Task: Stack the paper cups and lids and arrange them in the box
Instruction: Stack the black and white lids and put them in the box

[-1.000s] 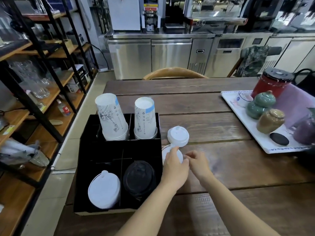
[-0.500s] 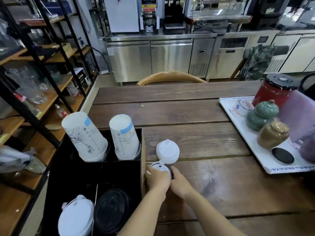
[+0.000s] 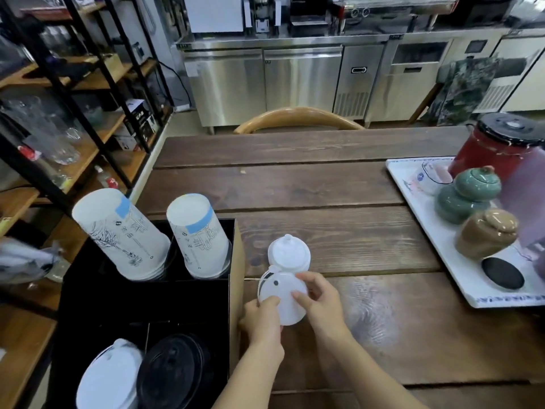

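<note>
At the bottom centre of the frame both forearms come up from the lower edge and meet over the table [image 3: 339, 231], just right of the box [image 3: 236, 290]. The left hand [image 3: 262, 323] and the right hand [image 3: 321, 302] share one white lid [image 3: 283, 296]: the left pinches its near-left rim, thumb on top, and the right closes on its right side, fingers curled over the upper face. The lid is tilted, its top turned toward the camera, and whether its far edge touches the wood I cannot tell.

It looks like thin moulded plastic, so I judge it very light, springy and easy to flex or crack if squeezed across the middle. The rim is the stiffest part, so the edge is the place to hold it. The smooth surface may slip under a loose pinch.

At lower left the box's near compartments hold a white lid stack [image 3: 109, 376] and a black lid stack [image 3: 174, 370], side by side.

Just beyond the hands a second white lid [image 3: 289, 255] lies flat on the table, near the held one; touching or not is unclear.

Further up and left, two inverted stacks of paper cups [image 3: 124, 234] stand in the far compartments, leaning slightly. Paper this thin dents, so I would take them low, by the rolled rims.
</note>
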`<state>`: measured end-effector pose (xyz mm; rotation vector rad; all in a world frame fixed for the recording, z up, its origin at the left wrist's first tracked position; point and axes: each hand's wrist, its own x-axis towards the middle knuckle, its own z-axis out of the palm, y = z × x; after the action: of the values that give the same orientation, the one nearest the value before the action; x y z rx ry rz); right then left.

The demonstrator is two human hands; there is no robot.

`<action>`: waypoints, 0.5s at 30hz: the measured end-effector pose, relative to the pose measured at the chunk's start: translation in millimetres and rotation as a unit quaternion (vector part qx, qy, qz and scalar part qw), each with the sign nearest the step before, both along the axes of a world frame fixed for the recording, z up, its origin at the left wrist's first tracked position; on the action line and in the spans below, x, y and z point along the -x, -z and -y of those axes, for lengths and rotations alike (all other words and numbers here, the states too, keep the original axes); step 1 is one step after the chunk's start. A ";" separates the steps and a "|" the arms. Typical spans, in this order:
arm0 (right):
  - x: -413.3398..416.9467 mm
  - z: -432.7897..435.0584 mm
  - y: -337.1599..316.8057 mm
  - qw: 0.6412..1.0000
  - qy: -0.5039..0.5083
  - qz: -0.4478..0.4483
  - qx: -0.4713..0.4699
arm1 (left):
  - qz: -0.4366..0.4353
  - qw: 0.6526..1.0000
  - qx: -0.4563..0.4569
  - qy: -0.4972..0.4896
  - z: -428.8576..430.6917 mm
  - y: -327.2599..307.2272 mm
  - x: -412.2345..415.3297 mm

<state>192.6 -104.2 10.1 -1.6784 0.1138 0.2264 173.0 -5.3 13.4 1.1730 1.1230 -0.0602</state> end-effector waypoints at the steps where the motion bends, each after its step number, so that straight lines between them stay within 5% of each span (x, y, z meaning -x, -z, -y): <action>1: -4.6 1.3 -1.7 1.000 0.007 0.003 -0.019 | 0.027 1.000 -0.011 -0.003 0.2 -3.7 -0.9; 8: -61.6 2.1 -16.8 0.998 0.039 0.046 0.018 | 0.119 0.978 -0.132 0.106 -0.5 -37.2 -36.2; 15: -98.5 -3.5 -13.6 0.994 0.009 0.014 0.112 | 0.088 0.989 -0.093 0.078 -5.3 -28.4 -65.4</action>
<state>291.1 -100.7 23.7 -1.9022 0.1383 0.1811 238.4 0.1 41.7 1.4034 0.8942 0.0279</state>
